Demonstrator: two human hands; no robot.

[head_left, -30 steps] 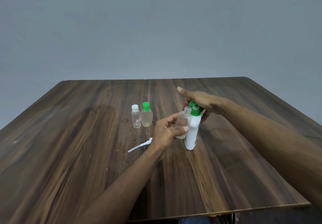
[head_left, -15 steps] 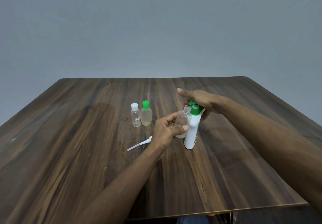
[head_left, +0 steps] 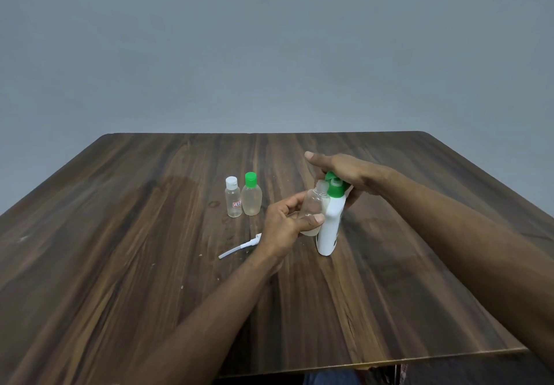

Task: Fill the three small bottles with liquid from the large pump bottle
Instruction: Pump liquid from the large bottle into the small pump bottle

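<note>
I see left hand (head_left: 284, 219) grasping uncapped small bottle (head_left: 313, 204), mouth under green pump head (head_left: 335, 185). Right hand (head_left: 344, 171) wraps pump bottle (head_left: 328, 228) top, presses. I judge small bottle light, thin-walled, maybe slippery; hold at mid-body. Two capped bottles (head_left: 242, 195) stand on table (head_left: 120, 234).

Two capped small bottles (head_left: 242, 197) stood touching near the table's (head_left: 120, 234) middle, a white pump tube (head_left: 239, 246) lay just nearer, hands and pump bottle (head_left: 329, 225) crowded right of them, wide bare wood was left along the left, far and near edges.
</note>
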